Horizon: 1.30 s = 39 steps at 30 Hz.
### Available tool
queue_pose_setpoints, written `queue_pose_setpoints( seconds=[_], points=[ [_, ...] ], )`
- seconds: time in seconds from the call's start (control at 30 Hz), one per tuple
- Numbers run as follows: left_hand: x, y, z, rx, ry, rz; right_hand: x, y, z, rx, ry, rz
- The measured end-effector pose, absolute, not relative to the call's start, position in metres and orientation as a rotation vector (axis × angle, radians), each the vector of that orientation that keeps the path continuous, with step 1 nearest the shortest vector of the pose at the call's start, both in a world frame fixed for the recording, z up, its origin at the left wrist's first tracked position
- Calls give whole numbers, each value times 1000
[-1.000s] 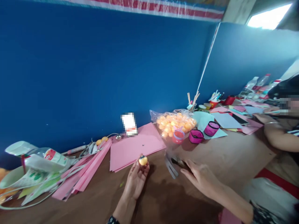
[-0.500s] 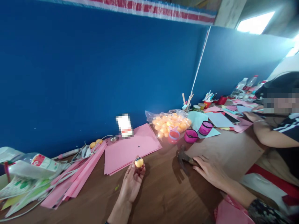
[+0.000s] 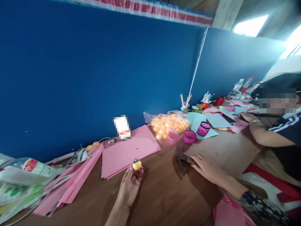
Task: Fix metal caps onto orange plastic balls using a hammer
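Note:
Near the front centre, my left hand holds a small yellow-orange ball with a dark patch on top, gripped at the fingertips. To the right, my right hand is wrapped round the handle of a hammer, which lies on the brown table. The hammer's head points toward the left. Behind the ball, pink paper sheets lie in a stack with a tiny dark object on them. A clear bag of orange balls rests beyond the hammer.
Pink round containers and a pink-rimmed cup stand by the bag. Pink strips, cables and a bottle lie at left. A blue partition runs behind. Another person's arm rests on the table at right.
The view has turned slightly, so most things appear a little further left. Both hands keep their holds on the ball and the hammer.

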State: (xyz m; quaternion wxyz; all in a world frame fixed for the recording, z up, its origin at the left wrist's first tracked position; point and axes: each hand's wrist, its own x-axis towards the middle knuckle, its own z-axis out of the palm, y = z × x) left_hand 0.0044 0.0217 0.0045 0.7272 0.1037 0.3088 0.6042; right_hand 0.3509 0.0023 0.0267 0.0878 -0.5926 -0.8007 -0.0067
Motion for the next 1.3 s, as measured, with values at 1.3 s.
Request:
queue_pose_setpoints(
  seconds=[1.3],
  points=[
    [2,29,2,260,663,1411,133,125,22,-1360,-2313,260]
  ],
)
